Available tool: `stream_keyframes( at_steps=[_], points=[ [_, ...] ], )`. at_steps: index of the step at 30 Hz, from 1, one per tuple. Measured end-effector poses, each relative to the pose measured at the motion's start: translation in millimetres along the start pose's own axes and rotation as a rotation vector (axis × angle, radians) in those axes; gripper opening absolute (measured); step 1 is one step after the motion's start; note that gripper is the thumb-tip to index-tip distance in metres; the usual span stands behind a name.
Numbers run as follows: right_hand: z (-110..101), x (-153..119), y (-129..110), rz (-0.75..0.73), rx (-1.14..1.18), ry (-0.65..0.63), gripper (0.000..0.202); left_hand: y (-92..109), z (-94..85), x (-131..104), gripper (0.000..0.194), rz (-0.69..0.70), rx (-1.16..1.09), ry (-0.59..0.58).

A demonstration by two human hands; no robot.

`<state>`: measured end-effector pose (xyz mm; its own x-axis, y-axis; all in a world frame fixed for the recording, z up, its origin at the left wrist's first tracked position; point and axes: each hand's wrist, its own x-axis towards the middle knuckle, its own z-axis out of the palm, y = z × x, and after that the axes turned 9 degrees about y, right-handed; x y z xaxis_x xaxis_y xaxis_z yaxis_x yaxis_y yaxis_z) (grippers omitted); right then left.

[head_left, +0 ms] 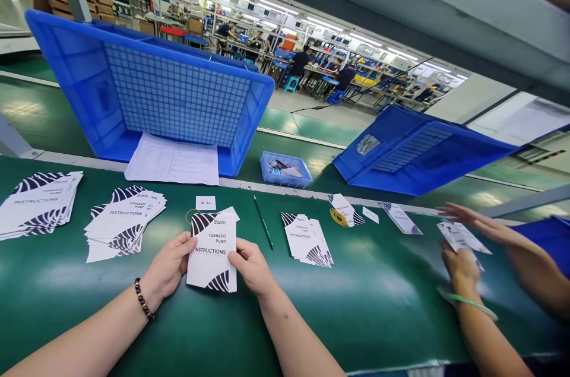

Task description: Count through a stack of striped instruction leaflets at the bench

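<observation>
The instruction leaflet (212, 252), printed "Tornado Pump Instructions", lies flat on the green counter (378, 300) at the centre of the view, a second sheet peeking out under its top edge. The left hand (168, 267) pinches its left edge at nine o'clock, thumb on top; the right hand (252, 266) grips the right edge at three o'clock, thumb over the paper too. Both hands are closed on the leaflet.

To square it well, I judge the thumbs should press evenly while the edges are tapped flush, so that the sheets do not skew.

A green pencil (263, 222) lies just beside it at two o'clock, and a small paper slip (205, 203) at twelve. A fanned leaflet stack (123, 219) sits at ten o'clock and another stack (39, 202) farther left; a third stack (308, 239) rests at three o'clock. A printed sheet (173, 160) lies in the tilted blue crate (146, 80) beyond. At the right, a co-worker's hands (463, 240) handle leaflets.
</observation>
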<state>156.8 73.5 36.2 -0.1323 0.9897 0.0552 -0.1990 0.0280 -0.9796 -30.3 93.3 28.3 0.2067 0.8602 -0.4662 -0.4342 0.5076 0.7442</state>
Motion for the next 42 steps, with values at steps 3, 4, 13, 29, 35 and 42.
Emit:
stream_keyframes(
  at_steps=[3,4,13,29,35,42],
  points=[
    [-0.3,-2.3,-2.7,-0.043,0.117,0.001,0.044,-1.7,1.0,-0.8,0.021,-0.046,-0.049,-0.043],
    [-0.4,-3.2,-3.1,-0.048,0.14,0.003,0.045,-2.3,1.3,-1.0,0.02,-0.058,-0.068,-0.055],
    [-0.3,-8.0,-7.8,-0.008,0.212,0.013,0.031,-3.2,3.5,-2.9,0.023,-0.091,-0.14,-0.121],
    [6.5,-14.3,-11.4,-0.099,0.085,0.128,0.041,-0.7,6.9,-3.5,0.026,-0.103,-0.158,-0.107],
    [5.3,-14.6,-12.2,-0.149,0.037,0.126,0.034,-1.3,5.6,-3.1,0.024,-0.095,-0.162,-0.127],
    [4.1,-18.1,-11.8,-0.186,-0.056,0.16,0.031,-1.8,5.3,-1.6,0.023,-0.091,-0.166,-0.125]
  ],
)
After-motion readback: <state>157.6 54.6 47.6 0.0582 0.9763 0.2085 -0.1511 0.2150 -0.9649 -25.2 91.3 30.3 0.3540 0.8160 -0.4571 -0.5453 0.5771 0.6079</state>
